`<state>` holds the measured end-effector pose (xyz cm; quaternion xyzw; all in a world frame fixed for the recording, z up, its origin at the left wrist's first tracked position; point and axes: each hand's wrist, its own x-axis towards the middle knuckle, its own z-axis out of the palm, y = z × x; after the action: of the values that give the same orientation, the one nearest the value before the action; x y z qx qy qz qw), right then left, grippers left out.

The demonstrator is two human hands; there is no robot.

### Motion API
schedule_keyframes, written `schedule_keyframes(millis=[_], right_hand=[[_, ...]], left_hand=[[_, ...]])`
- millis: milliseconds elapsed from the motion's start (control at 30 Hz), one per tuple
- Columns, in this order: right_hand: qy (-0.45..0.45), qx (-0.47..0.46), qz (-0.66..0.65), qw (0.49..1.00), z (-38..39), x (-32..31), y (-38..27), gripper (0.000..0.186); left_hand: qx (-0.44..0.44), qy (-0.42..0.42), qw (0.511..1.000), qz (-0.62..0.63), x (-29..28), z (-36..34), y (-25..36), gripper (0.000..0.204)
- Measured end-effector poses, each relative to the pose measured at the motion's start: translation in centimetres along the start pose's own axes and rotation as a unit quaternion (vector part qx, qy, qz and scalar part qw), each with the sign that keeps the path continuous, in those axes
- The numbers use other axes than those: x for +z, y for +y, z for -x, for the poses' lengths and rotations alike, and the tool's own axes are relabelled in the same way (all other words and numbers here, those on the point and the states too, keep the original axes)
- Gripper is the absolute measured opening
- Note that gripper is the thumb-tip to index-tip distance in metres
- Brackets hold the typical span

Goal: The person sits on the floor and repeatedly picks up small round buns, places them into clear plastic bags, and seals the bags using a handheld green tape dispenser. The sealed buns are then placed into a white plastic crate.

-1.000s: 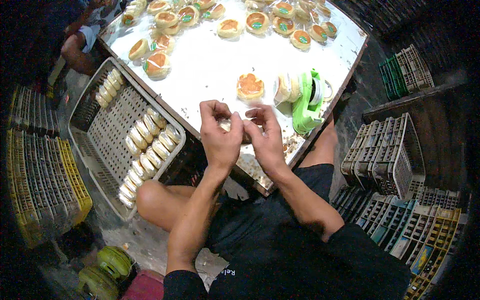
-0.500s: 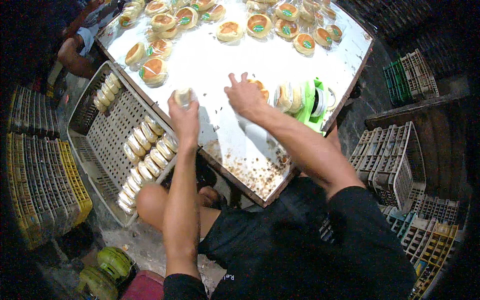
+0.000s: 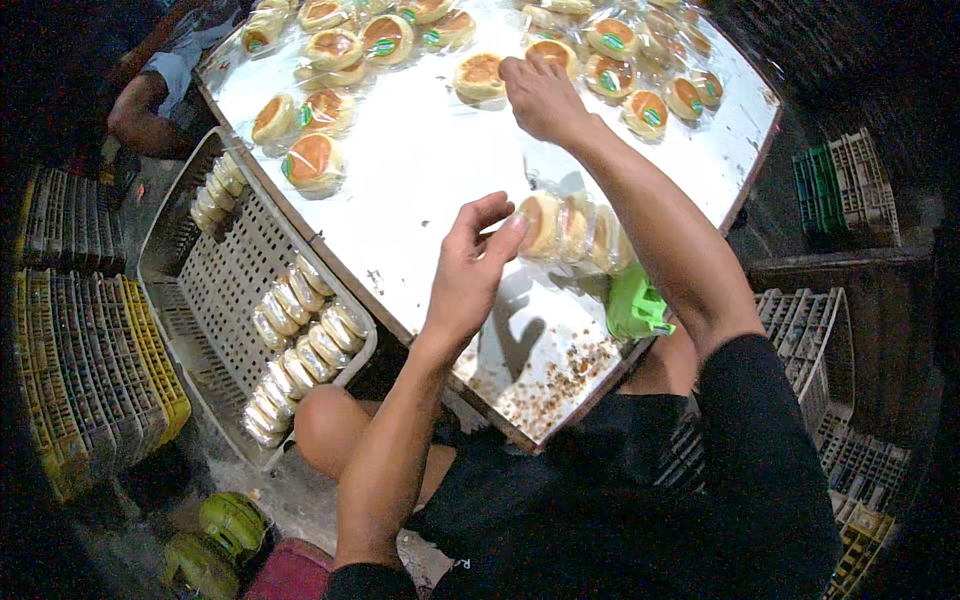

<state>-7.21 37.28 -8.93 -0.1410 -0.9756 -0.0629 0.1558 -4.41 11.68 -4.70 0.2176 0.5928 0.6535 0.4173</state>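
My left hand [image 3: 468, 270] is open beside an upright row of wrapped round buns [image 3: 545, 228], its thumb against the nearest one and its fingers loosely curved. My right hand [image 3: 548, 105] is stretched to the far side of the white table [image 3: 410, 180], fingers curled down between a golden-topped bun [image 3: 478, 78] and other bagged buns; what they grip is hidden. Right of the row, a green tape dispenser [image 3: 635, 300] is partly covered by my right forearm. More bagged buns [image 3: 388, 42] with green labels lie across the far part of the table.
A grey perforated crate [image 3: 225, 285] with rows of wrapped buns stands at the left. Stacked crates [image 3: 90, 380] are at both sides. A co-worker's arm [image 3: 140, 110] shows at upper left. Green rounded containers [image 3: 225, 525] and a red item [image 3: 295, 570] are on the floor.
My left hand has moved right from the table's left side, where it held a wrapped bun, to the upright row. My right hand has moved from the middle up to the far buns.
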Motion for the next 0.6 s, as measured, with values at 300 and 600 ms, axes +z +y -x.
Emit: schedule_keyframes(millis=[300, 600], right_hand=[[-0.116, 0.100, -0.206, 0.966, -1.8, 0.1, -6.4, 0.040], [0.088, 0.176, -0.606, 0.771, 17.3, -13.3, -14.7, 0.026]], left_hand=[[0.057, 0.335, 0.941, -0.012, -7.0, 0.8, -0.1, 0.042], [0.279, 0.248, 0.926, -0.061, -2.2, 5.0, -1.5, 0.031]])
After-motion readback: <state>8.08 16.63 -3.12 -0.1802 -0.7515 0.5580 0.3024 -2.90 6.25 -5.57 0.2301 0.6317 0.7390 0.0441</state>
